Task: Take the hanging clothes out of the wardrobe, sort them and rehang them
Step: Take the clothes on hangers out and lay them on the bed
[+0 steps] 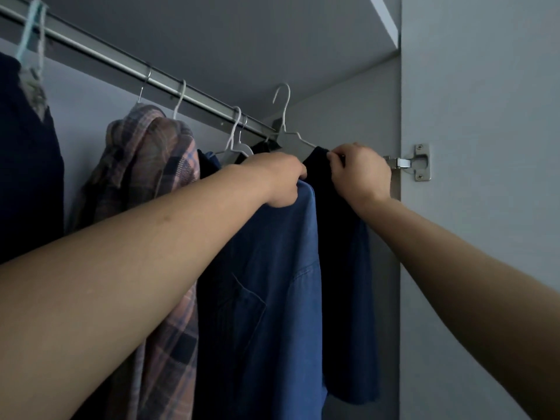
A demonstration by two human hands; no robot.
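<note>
The dark garment (342,237) hangs on a white wire hanger (291,131) at the right end of the wardrobe, near the side wall (375,116). The hanger's hook is off the rail (121,63) and stands free, in front of the rail's end. The right hand (360,174) pinches the garment's shoulder where the hanger arm enters the fabric. The left hand (285,180) is closed on the collar area of the blue shirt (272,283) just beside the dark garment; its fingertips are hidden, so whether it also holds dark fabric cannot be told.

Procedure for this step, as judged from the scene:
1. Support the hanger itself, not only the cloth, so the garment does not slide off one arm.
2. Keep the hook upright and facing the rail.
3. Use the left hand to part the blue shirt from the dark garment so the sleeves do not tangle.
4. Keep clear of the hinge (415,162) on the door (485,177) at the right.

Wardrobe contents: a plaid shirt (157,165) hangs left of the blue shirt; a dark item (27,165) hangs at the far left under a light-blue hanger (31,34). Further white hangers (235,137) sit on the rail behind the left hand. The wardrobe floor is out of view.
</note>
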